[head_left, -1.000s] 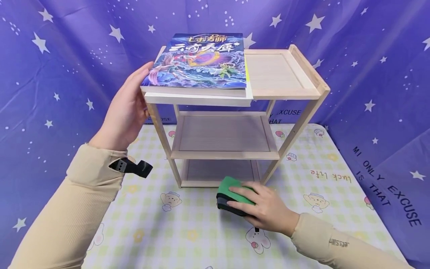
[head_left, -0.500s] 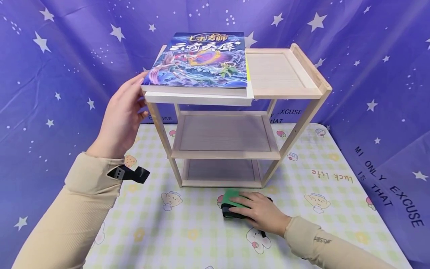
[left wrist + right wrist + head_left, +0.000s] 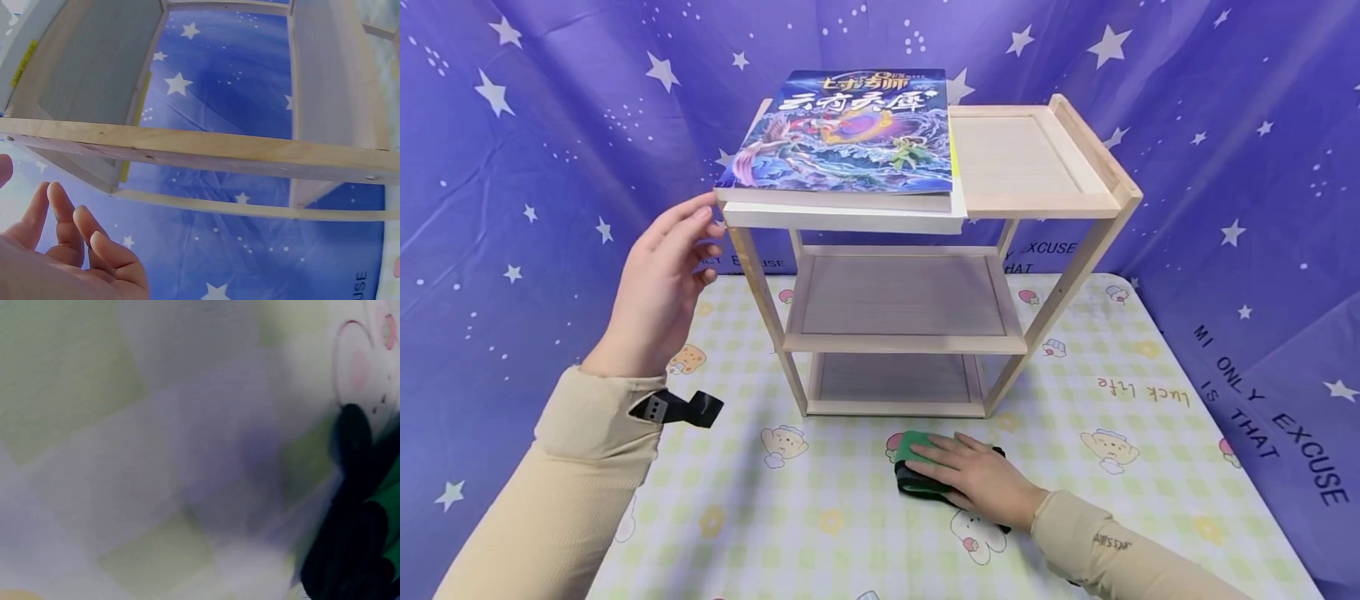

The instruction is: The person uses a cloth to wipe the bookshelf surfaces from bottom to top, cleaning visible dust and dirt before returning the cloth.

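Observation:
A three-tier wooden shelf [image 3: 902, 343] stands on the table. Two stacked books lie on the left of its top tier: a blue illustrated book [image 3: 850, 154] above a white-edged book [image 3: 842, 218]. My left hand [image 3: 658, 287] is beside the top left corner, its fingers loosely bent and holding nothing; in the left wrist view the fingers [image 3: 65, 215] show apart from the shelf's side rail [image 3: 250, 147]. My right hand [image 3: 988, 482] rests on a green, folded, cloth-like thing with black edges [image 3: 917, 444], its fingers spread over the top. In the right wrist view its black edge [image 3: 350, 531] shows at lower right.
A checked tablecloth [image 3: 820, 558] with cartoon prints covers the table. Blue star-patterned curtains [image 3: 1195, 192] enclose the back and both sides. The top tier's right half [image 3: 1011, 158] is bare wood.
My left hand has drawn away from the books, down and to the left. My right hand has lowered the green and black thing onto the tablecloth, and its fingers have straightened over it.

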{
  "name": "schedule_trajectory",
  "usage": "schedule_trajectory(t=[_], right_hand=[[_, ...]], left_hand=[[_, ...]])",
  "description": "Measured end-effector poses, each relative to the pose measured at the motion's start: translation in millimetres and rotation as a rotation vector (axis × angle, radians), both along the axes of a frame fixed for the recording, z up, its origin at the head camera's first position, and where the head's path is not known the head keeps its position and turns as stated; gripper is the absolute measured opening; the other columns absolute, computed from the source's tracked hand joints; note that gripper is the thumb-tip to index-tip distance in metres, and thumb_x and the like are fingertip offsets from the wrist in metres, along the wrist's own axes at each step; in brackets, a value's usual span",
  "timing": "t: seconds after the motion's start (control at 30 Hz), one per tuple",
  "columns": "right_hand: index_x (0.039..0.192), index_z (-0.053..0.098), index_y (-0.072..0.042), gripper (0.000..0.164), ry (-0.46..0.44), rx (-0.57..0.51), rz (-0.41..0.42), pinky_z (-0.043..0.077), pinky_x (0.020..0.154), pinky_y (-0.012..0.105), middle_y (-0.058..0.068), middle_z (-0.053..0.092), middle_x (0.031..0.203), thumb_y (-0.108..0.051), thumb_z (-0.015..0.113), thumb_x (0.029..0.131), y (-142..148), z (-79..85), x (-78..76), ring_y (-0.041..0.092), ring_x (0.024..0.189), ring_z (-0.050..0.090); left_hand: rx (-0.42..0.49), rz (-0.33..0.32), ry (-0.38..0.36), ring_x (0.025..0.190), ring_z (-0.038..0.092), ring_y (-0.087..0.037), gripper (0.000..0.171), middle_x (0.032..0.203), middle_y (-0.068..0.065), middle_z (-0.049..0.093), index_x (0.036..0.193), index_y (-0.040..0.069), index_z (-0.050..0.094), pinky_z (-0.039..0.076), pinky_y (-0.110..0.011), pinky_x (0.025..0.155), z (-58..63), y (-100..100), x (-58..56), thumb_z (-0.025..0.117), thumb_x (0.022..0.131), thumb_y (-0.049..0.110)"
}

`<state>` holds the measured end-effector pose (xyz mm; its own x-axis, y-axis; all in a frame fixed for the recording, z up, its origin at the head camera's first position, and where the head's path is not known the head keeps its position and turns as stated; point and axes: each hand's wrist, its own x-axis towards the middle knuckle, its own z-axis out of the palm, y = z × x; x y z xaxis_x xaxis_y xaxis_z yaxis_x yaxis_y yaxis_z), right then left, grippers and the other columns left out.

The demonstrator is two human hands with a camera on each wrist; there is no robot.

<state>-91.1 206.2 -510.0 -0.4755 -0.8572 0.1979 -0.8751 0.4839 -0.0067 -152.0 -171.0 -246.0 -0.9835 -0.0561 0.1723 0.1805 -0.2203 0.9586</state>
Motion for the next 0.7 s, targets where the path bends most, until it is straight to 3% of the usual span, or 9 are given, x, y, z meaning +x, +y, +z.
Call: schedule_trajectory(t=[0.13,0.4,0.57,0.7], right_hand=[[0.153,0.038,-0.021,0.068,-0.006,0.01,-0.011,0.042,0.107,0.05,0.001,0.045,0.154,-0.04,0.066,0.094,0.4,-7.4,1.1,0.027,0.138,0.047],[0.149,0.045,-0.023,0.063,-0.056,-0.004,-0.024,0.035,0.111,0.052,0.002,0.04,0.157,-0.05,0.06,0.094,0.0,-3.9,7.1,0.028,0.142,0.042],[0.143,0.053,-0.017,0.056,0.02,-0.133,-0.059,0.029,0.116,0.046,0.006,0.046,0.153,-0.051,0.052,0.099,-9.7,19.8,0.3,0.03,0.14,0.043],[0.131,0.063,-0.009,0.046,0.139,-0.366,0.01,0.03,0.117,0.041,0.012,0.056,0.141,-0.042,0.045,0.105,-21.0,52.0,-12.4,0.033,0.133,0.05]], left_hand=[[-0.048,0.018,-0.02,0.088,0.047,-0.011,0.024,0.093,0.005,0.058,0.123,0.019,0.063,0.033,-0.023,0.071,-9.7,-3.3,6.3,0.06,0.1,0.027],[-0.219,0.096,-0.044,0.091,0.048,-0.01,0.018,0.099,0.005,0.055,0.116,0.027,0.066,0.034,-0.024,0.075,-26.2,-5.0,15.9,0.059,0.1,0.028],[-0.348,0.151,-0.041,0.092,0.048,-0.01,0.01,0.098,0.011,0.059,0.106,0.029,0.066,0.034,-0.025,0.079,-33.9,-4.5,21.7,0.058,0.1,0.027],[-0.406,0.165,-0.021,0.091,0.05,-0.011,0.009,0.095,0.013,0.061,0.105,0.023,0.065,0.035,-0.025,0.08,-36.7,-1.8,24.7,0.059,0.1,0.027]])
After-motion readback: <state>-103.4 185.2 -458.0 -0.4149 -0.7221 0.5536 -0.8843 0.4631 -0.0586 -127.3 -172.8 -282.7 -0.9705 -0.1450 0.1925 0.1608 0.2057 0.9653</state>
